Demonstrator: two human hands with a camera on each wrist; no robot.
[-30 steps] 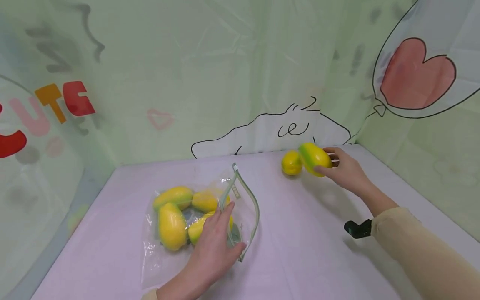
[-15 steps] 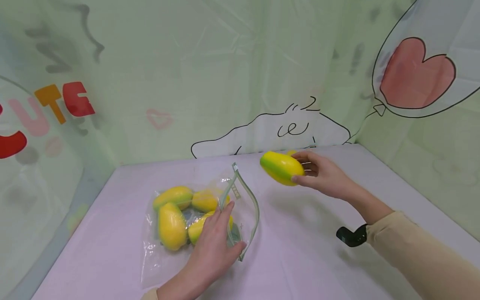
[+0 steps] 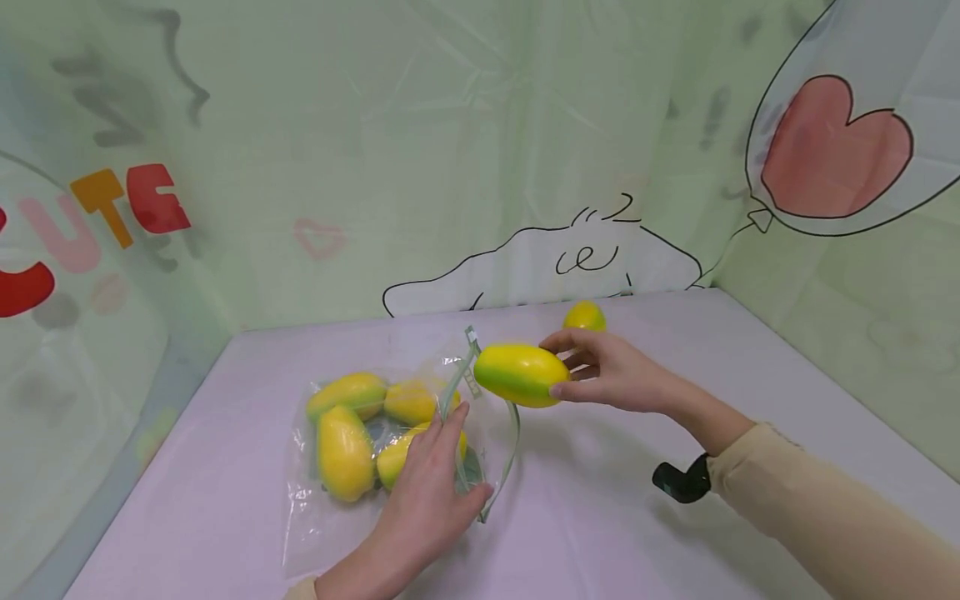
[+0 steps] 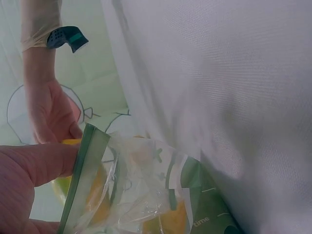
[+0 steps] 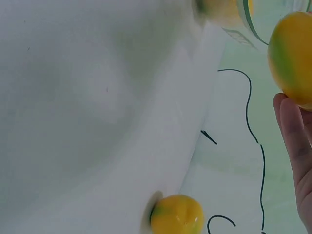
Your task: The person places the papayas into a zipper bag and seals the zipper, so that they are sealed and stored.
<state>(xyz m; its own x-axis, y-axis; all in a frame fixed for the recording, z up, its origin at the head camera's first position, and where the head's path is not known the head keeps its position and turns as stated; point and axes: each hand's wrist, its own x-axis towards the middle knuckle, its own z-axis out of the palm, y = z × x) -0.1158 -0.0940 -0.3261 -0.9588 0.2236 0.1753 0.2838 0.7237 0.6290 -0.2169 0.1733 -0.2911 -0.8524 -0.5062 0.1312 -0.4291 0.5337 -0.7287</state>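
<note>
In the head view my right hand (image 3: pixel 622 375) grips a yellow-green mango (image 3: pixel 520 375) by its right end. The mango hangs in front of the open mouth of a clear zip bag (image 3: pixel 307 533). My left hand (image 3: pixel 427 483) lies over the bag's mouth, thumb and fingers spread and fairly straight against its edges. Several mangoes (image 3: pixel 345 454) lie inside the bag, one partly hidden by the left hand. In the left wrist view, the thumb (image 4: pixel 53 165) touches the bag's green zip strip (image 4: pixel 80 170). The right wrist view shows the held mango (image 5: pixel 295 58) at the fingertips.
Another mango (image 3: pixel 585 316) stands near the table's back edge, partly behind the right hand. A pale lilac cloth (image 3: pixel 600 517) covers the table. Green printed sheets (image 3: pixel 450 150) enclose it at the back and sides. A black device (image 3: pixel 681 481) sits at the right wrist.
My right hand has carried its mango left and toward me, from beside the other mango to the bag's mouth. The left hand and the bag have stayed in place.
</note>
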